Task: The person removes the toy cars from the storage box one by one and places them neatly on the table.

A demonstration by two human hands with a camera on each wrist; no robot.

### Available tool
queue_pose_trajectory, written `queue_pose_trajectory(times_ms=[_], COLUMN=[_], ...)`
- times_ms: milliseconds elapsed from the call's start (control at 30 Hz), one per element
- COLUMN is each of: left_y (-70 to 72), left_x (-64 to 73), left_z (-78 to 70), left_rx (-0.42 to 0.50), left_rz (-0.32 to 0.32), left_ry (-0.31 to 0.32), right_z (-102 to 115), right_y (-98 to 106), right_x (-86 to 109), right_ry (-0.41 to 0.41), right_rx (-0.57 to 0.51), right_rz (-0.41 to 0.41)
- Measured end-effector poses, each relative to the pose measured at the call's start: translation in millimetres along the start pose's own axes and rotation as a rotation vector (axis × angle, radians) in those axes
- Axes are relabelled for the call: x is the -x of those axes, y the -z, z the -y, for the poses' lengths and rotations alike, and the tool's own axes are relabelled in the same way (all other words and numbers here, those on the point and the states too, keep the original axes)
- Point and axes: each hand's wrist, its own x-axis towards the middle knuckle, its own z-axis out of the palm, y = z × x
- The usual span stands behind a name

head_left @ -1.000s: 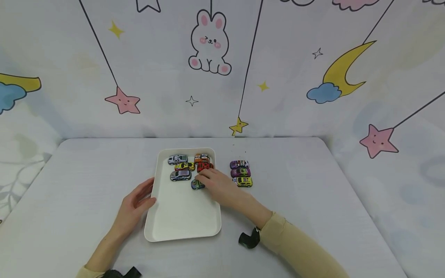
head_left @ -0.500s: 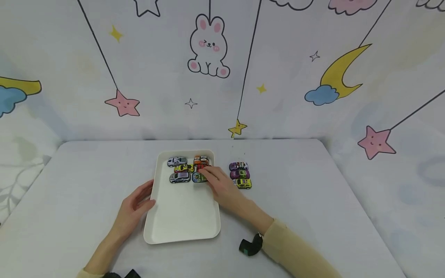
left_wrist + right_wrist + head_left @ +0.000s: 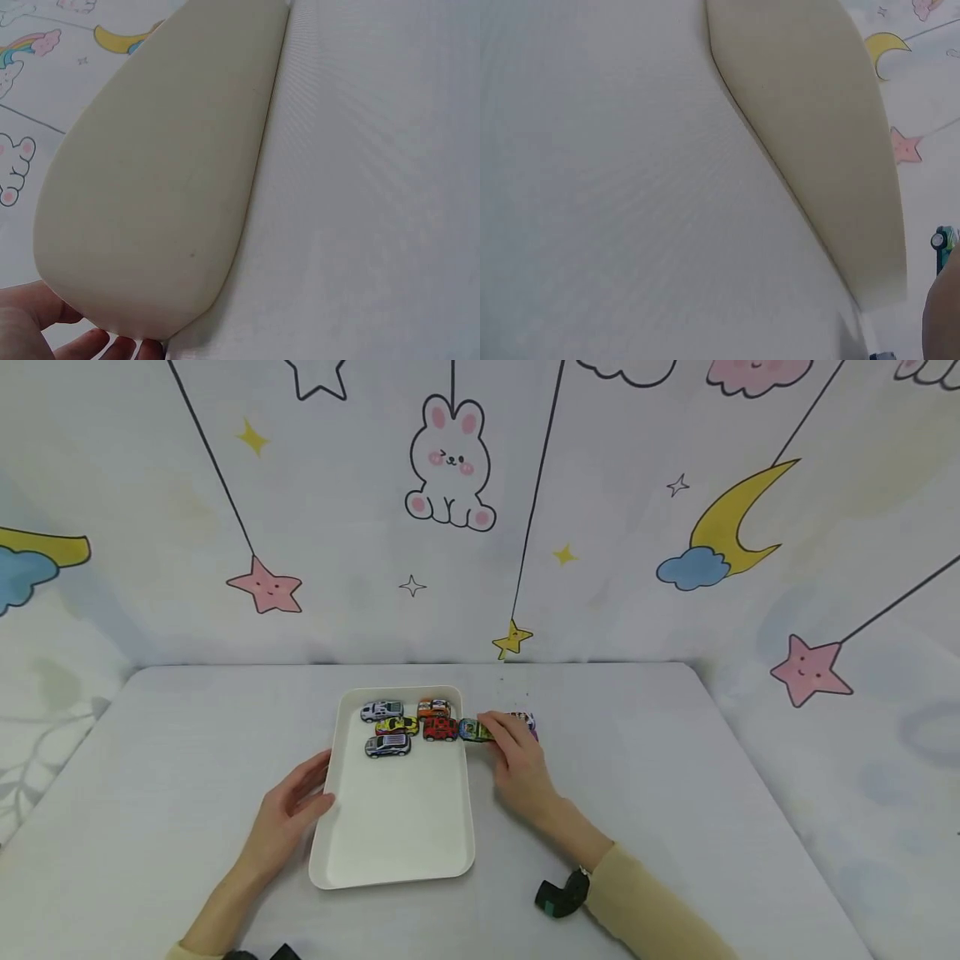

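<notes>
White tray's (image 3: pixel 393 827) left edge meets relaxed left grip (image 3: pixel 288 800); right grip (image 3: pixel 521 770) pinches green car (image 3: pixel 473 730) at right rim.

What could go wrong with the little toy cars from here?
The right hand pinches a greenish car at the right rim of the white tray, so it could catch there and slip. The red car sits close by and might get nudged. The cars beside the tray are partly hidden by that hand, which could knock them.
</notes>
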Motion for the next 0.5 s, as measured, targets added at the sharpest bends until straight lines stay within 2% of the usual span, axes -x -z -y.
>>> queue_pose_trajectory(times_ms=[233, 500], left_y=[0.5, -0.4], left_x=[1.0, 0.5], left_z=[0.0, -2.3], left_rx=[0.001, 0.021], left_rz=[-0.002, -0.008], left_ry=[0.008, -0.013], right_z=[-18.2, -39.3], right_y=[13.3, 30.0], right_x=[8.3, 15.1], right_ry=[-0.044, -0.099], right_rx=[0.007, 0.007], right_rz=[-0.039, -0.049])
